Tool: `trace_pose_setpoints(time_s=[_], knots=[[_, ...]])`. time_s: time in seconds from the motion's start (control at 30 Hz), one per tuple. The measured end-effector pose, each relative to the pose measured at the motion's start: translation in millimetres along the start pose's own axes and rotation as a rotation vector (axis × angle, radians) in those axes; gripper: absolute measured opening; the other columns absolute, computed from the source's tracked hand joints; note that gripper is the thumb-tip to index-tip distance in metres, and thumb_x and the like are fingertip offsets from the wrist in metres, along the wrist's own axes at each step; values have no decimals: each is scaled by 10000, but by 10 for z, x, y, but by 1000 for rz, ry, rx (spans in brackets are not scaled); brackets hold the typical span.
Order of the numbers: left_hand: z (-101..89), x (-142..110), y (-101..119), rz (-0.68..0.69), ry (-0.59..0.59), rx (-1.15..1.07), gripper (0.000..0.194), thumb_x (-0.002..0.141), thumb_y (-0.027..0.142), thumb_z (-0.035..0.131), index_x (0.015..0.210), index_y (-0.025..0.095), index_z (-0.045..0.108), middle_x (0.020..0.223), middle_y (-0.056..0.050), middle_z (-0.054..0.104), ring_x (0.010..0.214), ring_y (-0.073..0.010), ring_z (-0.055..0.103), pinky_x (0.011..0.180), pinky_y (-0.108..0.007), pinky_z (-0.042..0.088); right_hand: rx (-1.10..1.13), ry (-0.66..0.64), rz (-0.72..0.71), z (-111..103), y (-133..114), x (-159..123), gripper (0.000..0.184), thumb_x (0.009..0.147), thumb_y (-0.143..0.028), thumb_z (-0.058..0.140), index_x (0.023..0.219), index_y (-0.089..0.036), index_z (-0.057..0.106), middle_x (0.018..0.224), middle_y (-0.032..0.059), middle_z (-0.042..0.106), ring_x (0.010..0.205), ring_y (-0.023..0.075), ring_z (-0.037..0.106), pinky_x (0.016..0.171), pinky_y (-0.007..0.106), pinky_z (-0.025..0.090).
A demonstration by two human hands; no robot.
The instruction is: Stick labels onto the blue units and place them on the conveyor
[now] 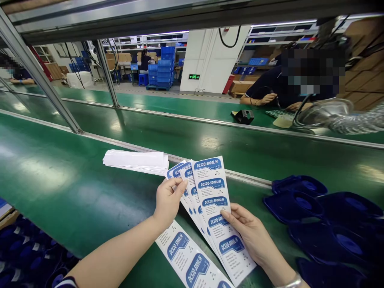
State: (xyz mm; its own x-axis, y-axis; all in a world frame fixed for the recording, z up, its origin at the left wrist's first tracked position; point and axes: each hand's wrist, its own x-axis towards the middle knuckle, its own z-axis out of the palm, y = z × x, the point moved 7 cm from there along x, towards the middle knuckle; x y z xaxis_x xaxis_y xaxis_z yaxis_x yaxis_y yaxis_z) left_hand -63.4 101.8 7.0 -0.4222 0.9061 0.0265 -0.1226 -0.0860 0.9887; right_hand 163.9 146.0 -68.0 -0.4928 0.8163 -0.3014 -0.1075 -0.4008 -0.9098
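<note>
Currently, label strips [210, 183]: fanned above the green worktop [120, 200], near its far edge.
Left hand [168, 198]: the fanned strips are pinched near their tops by thumb and fingers.
Right hand [247, 230]: the frontmost strip is grasped at its right side.
White papers [136, 161]: stacked at the worktop's far edge, left of the strips.
Dark-blue parts [303, 204]: spread on the worktop's right.

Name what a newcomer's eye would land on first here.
Most likely the blue-and-white labels, fanned between the left hand and right hand at lower centre. Next, the dark blue parts at right and the white strips on the green bench, left of centre.
</note>
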Motion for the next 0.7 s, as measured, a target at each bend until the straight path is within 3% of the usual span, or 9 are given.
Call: trace_pose_setpoints(time_s=[0.1, 0.27, 0.37, 0.47, 0.6, 0.7], knots=[[-23, 8, -26, -10, 23, -6, 305, 819, 494, 739, 735, 203, 703, 843, -57, 748, 813, -237, 699, 729, -351, 570, -8, -2, 3, 16, 6, -1, 392, 803, -492, 871, 1067, -232, 743, 1065, 95, 762, 889, 312, 752, 765, 381, 658], [-17, 3, -52, -16, 27, -54, 326, 815, 496, 747, 750, 193, 648, 841, -52, 746, 801, -232, 712, 714, -342, 572, -13, 24, -1, -19, 36, 22, 412, 798, -495, 873, 1088, -232, 741, 1072, 94, 761, 910, 317, 749, 774, 382, 658], [-2, -8, -23, 9, 38, -121, 311, 872, 459, 706, 1074, 234, 636, 1062, -58, 751, 959, -243, 722, 799, -360, 588, -11, 42, -12, -56, 53, 28, 412, 800, -490, 872, 1090, -230, 739, 1082, 89, 759, 916, 313, 746, 791, 386, 655], [-2, -23, 18, 33, 50, -206, 550, 887, 392, 709, 1369, 326, 454, 1244, -55, 702, 1122, -252, 686, 857, -371, 590, -18, 57, -12, -88, 74, 21, 425, 795, -491, 873, 1100, -228, 735, 1088, 87, 758, 918, 318, 743, 802, 409, 656], [4, -49, 41, 20, 9, -73, 315, 917, 459, 645, 1162, 262, 669, 1190, -85, 719, 1098, -285, 683, 860, -390, 582, -25, 59, -11, -96, 81, 12, 415, 807, -490, 862, 1107, -233, 734, 1089, 82, 757, 924, 318, 740, 810, 418, 656], [-20, -54, 42, 23, 18, -5, 264, 874, 465, 697, 981, 233, 764, 1116, -89, 732, 1078, -292, 667, 905, -399, 554, -46, 54, -11, -76, 67, 7, 432, 794, -506, 867, 1102, -229, 742, 1099, 89, 755, 933, 327, 738, 809, 423, 658]])
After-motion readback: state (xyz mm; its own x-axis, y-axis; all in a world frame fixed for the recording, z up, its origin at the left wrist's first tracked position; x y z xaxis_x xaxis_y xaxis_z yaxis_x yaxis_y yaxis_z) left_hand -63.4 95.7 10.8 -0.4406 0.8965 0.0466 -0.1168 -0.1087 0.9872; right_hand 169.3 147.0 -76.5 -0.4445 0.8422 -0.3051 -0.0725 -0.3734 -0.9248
